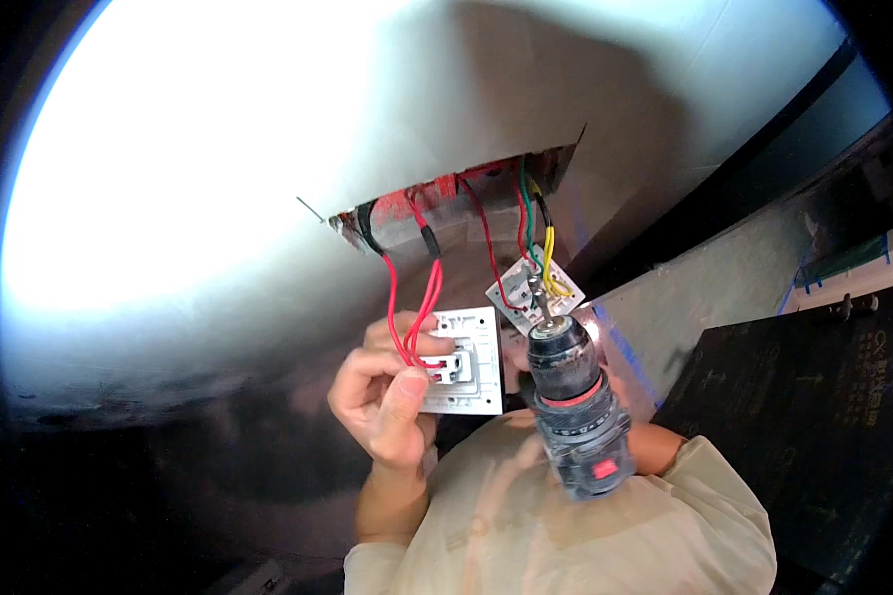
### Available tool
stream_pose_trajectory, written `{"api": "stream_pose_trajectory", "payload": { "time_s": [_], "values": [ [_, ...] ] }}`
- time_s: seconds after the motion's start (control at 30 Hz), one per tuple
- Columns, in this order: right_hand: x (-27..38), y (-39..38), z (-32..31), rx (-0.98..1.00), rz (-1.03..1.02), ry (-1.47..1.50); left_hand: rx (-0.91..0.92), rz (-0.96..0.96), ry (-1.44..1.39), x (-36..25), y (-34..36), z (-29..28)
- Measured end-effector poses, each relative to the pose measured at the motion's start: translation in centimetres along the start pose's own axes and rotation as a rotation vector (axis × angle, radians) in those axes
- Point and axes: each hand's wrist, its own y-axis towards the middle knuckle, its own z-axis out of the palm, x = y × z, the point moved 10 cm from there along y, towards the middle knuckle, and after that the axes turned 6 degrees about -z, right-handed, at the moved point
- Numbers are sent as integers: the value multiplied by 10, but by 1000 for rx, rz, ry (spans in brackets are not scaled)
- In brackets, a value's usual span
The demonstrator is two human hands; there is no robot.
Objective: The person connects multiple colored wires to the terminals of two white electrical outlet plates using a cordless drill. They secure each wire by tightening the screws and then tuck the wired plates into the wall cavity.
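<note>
My left hand (382,397) pinches a white switch or socket plate (484,347) by its left side, with its back turned up. Red wires (395,297) run into the terminals near my thumb. A dark cordless drill (575,416) points its bit (540,297) up toward the wall opening. Behind the drill my right forearm (657,448) shows, and the drill hides most of my right hand, which holds it. A second white plate (511,288) hangs behind the bit on red, green and yellow wires (552,248). I cannot tell whether the bit touches it.
The wires come out of a long cut-out (446,198) with red boxes inside, in a pale wall panel (268,198). A thin nail or screw (311,209) sticks out at its left end. Dark printed sheeting (804,426) lies at the right, beside blue tape (625,347).
</note>
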Motion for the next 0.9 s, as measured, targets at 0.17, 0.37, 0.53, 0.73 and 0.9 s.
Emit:
{"api": "stream_pose_trajectory", "payload": {
  "time_s": [0.17,0.37,0.53,0.73,0.9],
  "values": [
    [-3,-38,-13,225,237,94,80,51,139,-11,12,5],
    [13,-34,2,340,125,287,170,38,86,-9,18,2],
    [17,-22,1,372,-37,195,202,21,48,-8,20,5],
    [10,-25,6,326,222,632,208,33,131,-8,20,5],
    [8,-24,0,332,197,608,229,45,173,-11,22,9]
  ]
}}
